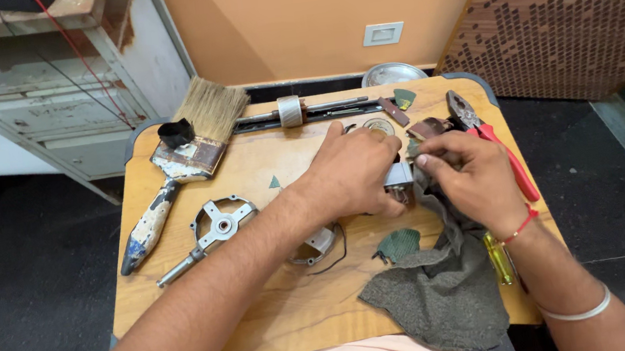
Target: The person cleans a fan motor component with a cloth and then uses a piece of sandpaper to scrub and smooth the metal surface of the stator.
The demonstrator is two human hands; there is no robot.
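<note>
My left hand (351, 171) lies palm down on the wooden bench (281, 312), and its fingers close around a small grey metal part (398, 179) that sits between my two hands. My right hand (469, 177) is just beside it, with the fingertips pinched on a fold of the grey cloth (440, 294); this cloth hangs down from my right hand and spreads over the near edge of the bench, toward my body. The metal part touches the cloth, but my fingers hide most of it, so I cannot tell its full shape. Beyond my right hand lie pliers with red handles (493, 143), and the handles run along the outer side of this hand. Under my right wrist I see a screwdriver with a yellow-green handle (498, 258). Near my left forearm, on its outer side, rests a round metal cover with spokes and a short shaft (216, 227). Further to the left of it lies a big old paintbrush (182, 163), with the bristles pointing away from me. Beyond my left hand, at the far edge of the bench, lies a long metal shaft with a silver cylinder on it (291, 112). A small green piece (399, 244) lies on the bench just below my left hand, touching the cloth.
</note>
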